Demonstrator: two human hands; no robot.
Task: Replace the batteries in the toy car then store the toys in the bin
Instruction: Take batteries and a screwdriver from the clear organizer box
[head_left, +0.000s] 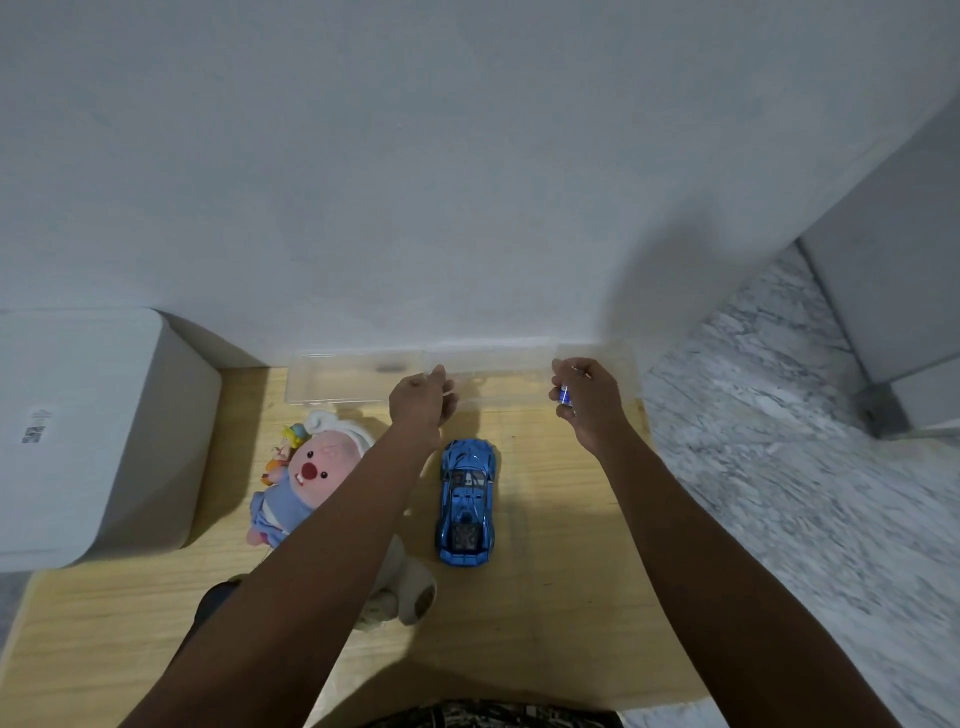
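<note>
**Both hands raised over the clear bin, a battery in the right**

The landmark is the blue toy car (468, 503), glossy and metallic, lying lengthwise on a pale wooden table (561, 597). Just beyond the car, against the white wall (467, 156), stands a transparent plastic bin (337, 384), low, long and thin-walled. Left of the car lies a soft pink plush toy (306, 478) in a blue dress with a white cap; a small colourful figure (283, 449) sits at its far side. The left forearm crosses over the plush and hides part of a second, whitish plush (410, 597) near the car's closer end. Further left of the car is a smooth white rounded box (93, 436). Right of the car, past the table edge, is grey marbled flooring (779, 441).

The left hand (421, 402) hovers beyond the car's front with fingers loosely curled; whether it holds anything is unclear. The right hand (587, 397) pinches a small blue battery (563, 396) over the bin's right end
</note>
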